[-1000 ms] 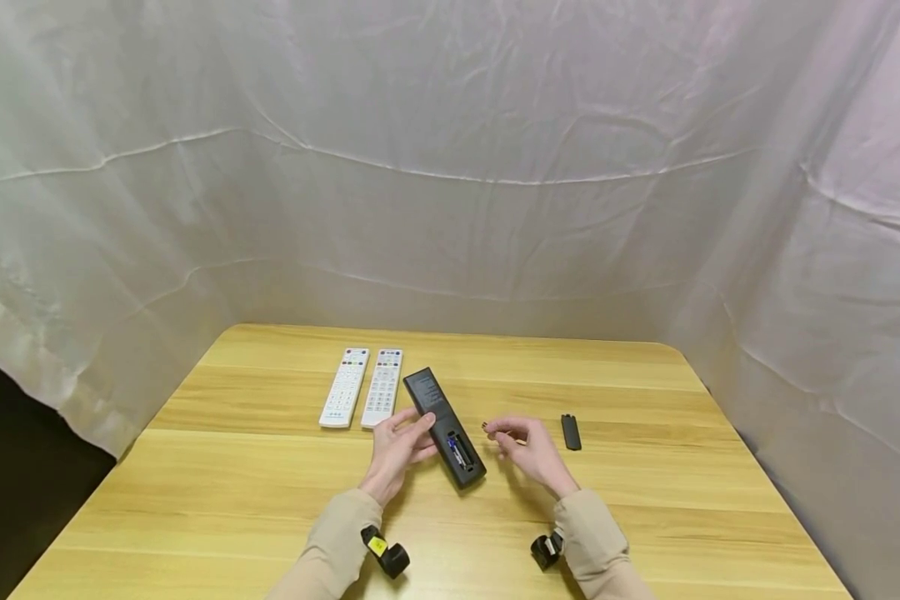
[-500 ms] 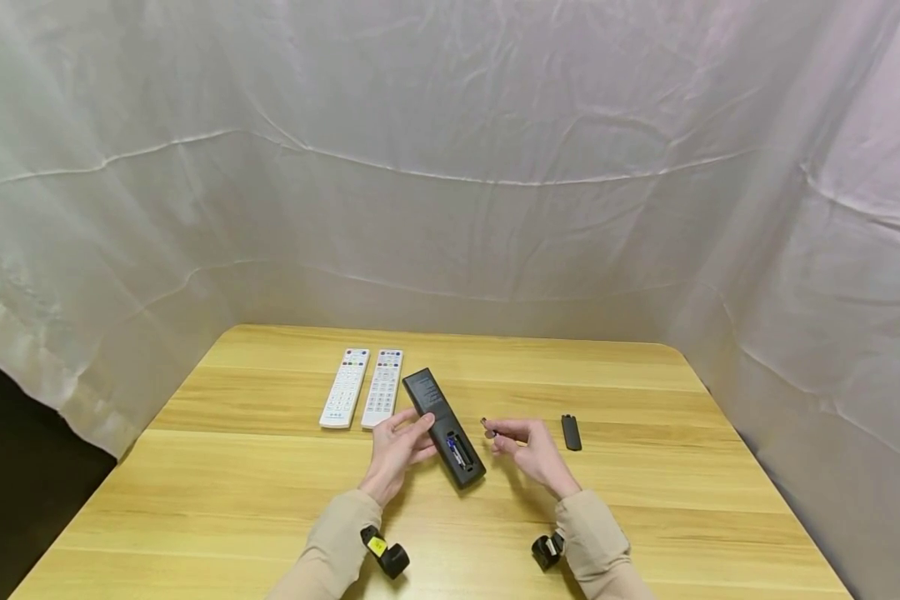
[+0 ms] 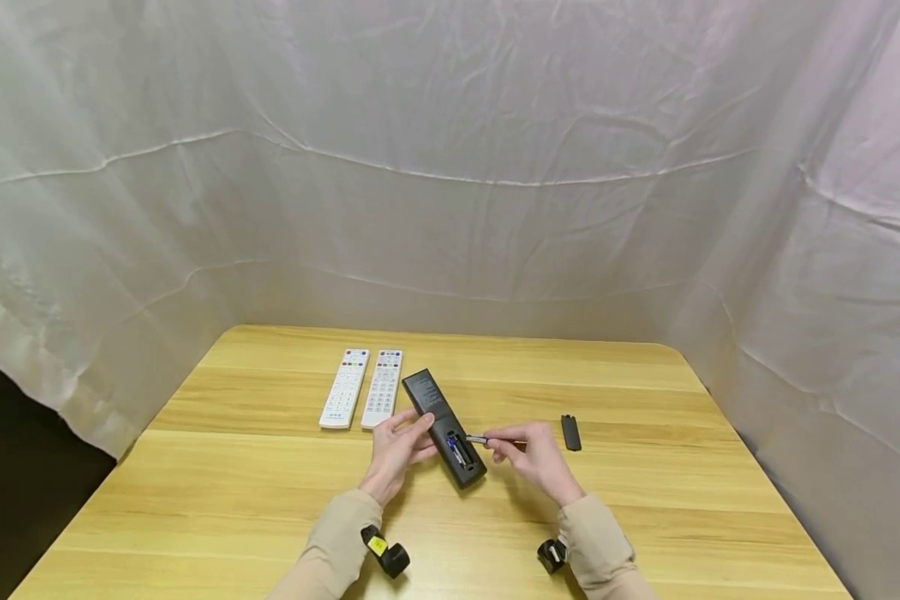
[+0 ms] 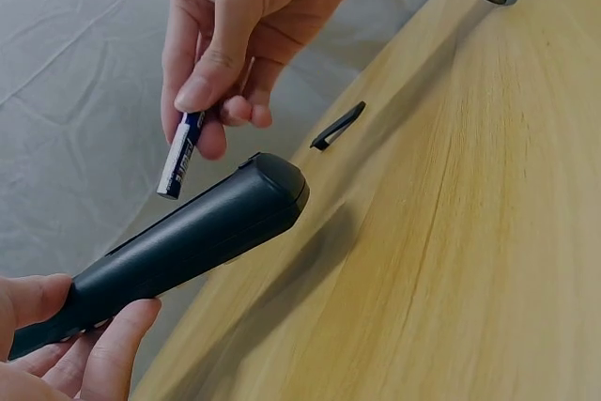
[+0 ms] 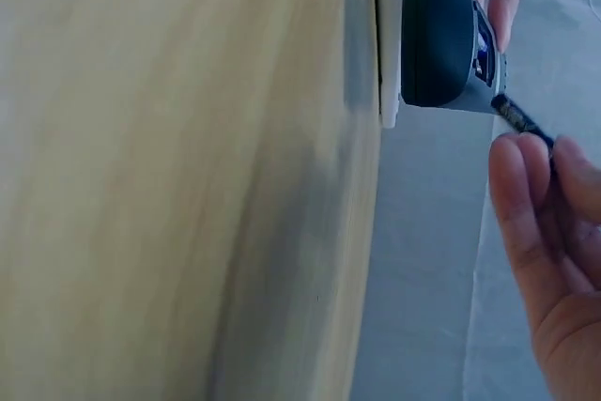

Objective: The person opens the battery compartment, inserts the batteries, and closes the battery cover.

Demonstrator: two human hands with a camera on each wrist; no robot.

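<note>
My left hand (image 3: pixel 397 454) grips a black remote control (image 3: pixel 432 410) by its side, thumb on its back, which faces up. In the remote's uncovered compartment lies one battery (image 3: pixel 458 452) with a blue and white wrapper, beside a vacant slot. Between thumb and fingers, my right hand (image 3: pixel 536 457) pinches a second battery (image 4: pixel 183 155), also blue and white. Its free end points at the compartment's upper right edge in the head view. In the left wrist view, the remote is raised over the table, and this battery is just above its back.
Two white remote controls, one at the far left (image 3: pixel 344 388) and one beside it (image 3: pixel 383 387), lie face up behind my left hand. The black battery cover (image 3: pixel 571 432) rests on the wooden table (image 3: pixel 645 500) to the right. Pale curtains (image 3: pixel 450 208) hang around the table.
My right hand has turned the battery in its fingers, so that its end now sticks out leftward to the remote. The left hand and remote have hardly moved.
</note>
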